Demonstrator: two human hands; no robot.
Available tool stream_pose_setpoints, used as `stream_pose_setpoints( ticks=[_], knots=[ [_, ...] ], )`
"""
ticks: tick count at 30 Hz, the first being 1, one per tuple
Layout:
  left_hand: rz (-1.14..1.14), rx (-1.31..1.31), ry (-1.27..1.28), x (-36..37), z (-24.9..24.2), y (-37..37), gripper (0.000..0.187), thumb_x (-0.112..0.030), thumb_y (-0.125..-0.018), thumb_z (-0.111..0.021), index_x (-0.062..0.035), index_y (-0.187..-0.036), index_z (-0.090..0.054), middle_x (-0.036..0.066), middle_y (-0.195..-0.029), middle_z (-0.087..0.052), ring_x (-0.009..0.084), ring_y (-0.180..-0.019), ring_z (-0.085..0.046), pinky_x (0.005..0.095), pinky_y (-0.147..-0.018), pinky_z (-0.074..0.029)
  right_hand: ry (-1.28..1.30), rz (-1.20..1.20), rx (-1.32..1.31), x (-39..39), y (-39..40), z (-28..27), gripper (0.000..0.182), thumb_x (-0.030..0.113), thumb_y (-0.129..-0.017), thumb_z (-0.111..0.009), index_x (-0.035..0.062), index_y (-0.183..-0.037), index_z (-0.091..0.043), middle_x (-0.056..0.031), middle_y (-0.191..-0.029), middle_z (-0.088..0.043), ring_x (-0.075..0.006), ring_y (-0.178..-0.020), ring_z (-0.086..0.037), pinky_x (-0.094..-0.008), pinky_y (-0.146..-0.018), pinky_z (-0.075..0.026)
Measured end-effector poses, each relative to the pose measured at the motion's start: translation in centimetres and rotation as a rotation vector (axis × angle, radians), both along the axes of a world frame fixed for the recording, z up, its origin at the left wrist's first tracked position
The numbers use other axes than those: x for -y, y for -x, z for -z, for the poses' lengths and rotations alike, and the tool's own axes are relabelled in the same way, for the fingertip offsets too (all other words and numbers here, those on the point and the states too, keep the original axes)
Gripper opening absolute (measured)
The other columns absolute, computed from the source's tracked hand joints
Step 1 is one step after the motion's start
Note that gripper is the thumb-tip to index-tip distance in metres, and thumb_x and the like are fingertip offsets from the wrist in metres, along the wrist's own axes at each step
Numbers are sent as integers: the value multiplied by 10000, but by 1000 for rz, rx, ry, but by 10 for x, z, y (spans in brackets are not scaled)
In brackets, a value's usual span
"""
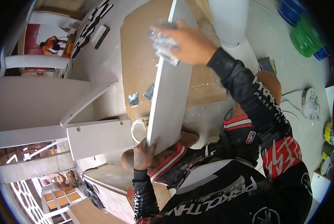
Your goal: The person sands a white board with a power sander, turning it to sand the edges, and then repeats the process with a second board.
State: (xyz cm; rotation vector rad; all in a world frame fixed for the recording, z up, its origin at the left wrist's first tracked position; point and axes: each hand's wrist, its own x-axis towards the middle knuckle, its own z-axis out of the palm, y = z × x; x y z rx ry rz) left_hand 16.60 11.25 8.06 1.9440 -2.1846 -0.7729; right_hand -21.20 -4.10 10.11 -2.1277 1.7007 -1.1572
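A long white board (170, 97) runs up from my lap, tilted, with its narrow edge to the left. My left hand (144, 153) grips the board's near end, fingers wrapped over the edge. Higher up, my right hand (187, 43) is closed around a dusty grey sanding pad (165, 41), pressed against the board's edge and face. The hand and pad are smeared by motion, so the pad's exact make is hard to see. Two dark, dust-marked squares, one sandpaper-like piece (133, 99) and another (149, 91), lie on the brown cardboard (137, 56) beside the board.
A white cylinder (229, 22) stands beyond my right hand. Green (305, 37) and blue buckets (292, 11) are at the upper right, near a corded round device (310, 104). White panels (99, 138) stand at left. Another person in orange (53, 44) works far off.
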Motion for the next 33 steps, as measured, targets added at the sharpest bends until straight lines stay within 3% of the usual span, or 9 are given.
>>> stream_pose_setpoints(
  ticks=[2,5,8,12,21,27,29,31,33],
  knots=[
    [78,69,42,19,4,9,303,-236,-943,-709,53,-1027,-667,281,-881,-708,454,-842,-709,452,-732,-560,284,87,40,9,35,20,730,157,-841,-697,266,-1529,-479,-223,-1192,-577,-403,-957,-680,-449,-846,-569],
    [193,60,133,64,17,28,295,-232,-947,-699,53,-1006,-647,296,-906,-692,493,-879,-680,490,-743,-547,111,56,279,-39,64,10,781,22,-852,-644,249,-1569,-432,-211,-1282,-535,-324,-1101,-571,-353,-1007,-487],
    [335,23,246,124,20,72,303,-238,-939,-698,56,-969,-628,286,-854,-668,503,-830,-650,529,-717,-516,209,140,382,-74,75,33,743,85,-844,-668,224,-1543,-457,-210,-1168,-540,-347,-1013,-622,-411,-850,-569],
    [273,185,266,219,20,146,390,-327,-910,-705,48,-863,-610,297,-831,-653,476,-765,-647,539,-685,-498,10,202,737,-113,75,65,748,47,-851,-678,111,-1553,-425,-230,-1186,-504,-307,-1082,-589,-364,-922,-547],
    [303,376,502,361,48,253,661,-569,-886,-695,74,-1038,-717,321,-1025,-711,454,-988,-700,509,-884,-547,-347,448,574,-131,82,92,758,68,-829,-697,142,-1542,-449,-228,-1251,-498,-367,-1118,-615,-383,-991,-502],
    [160,507,548,353,-28,216,774,-669,-865,-681,96,-977,-716,340,-970,-700,427,-987,-709,505,-825,-559,-371,440,570,-127,81,92,773,99,-820,-706,188,-1543,-449,-226,-1272,-496,-397,-1079,-632,-419,-969,-518],
    [127,497,702,353,-76,190,787,-675,-861,-686,105,-959,-714,344,-875,-690,409,-931,-723,504,-791,-556,-355,448,570,-126,82,93,771,93,-821,-705,190,-1543,-450,-226,-1269,-500,-395,-1082,-630,-419,-970,-517],
    [341,618,1259,410,-110,112,755,-638,-890,-690,110,-994,-720,307,-841,-703,356,-836,-719,464,-761,-561,-332,449,563,-123,85,93,769,88,-823,-703,192,-1542,-452,-226,-1267,-504,-392,-1084,-629,-420,-970,-516],
    [-150,463,900,346,-201,142,671,-541,-941,-690,102,-1135,-698,248,-926,-719,289,-796,-684,399,-743,-554,-307,503,556,-122,87,94,769,73,-824,-701,189,-1543,-454,-220,-1255,-514,-371,-1081,-627,-413,-969,-516]
  ],
)
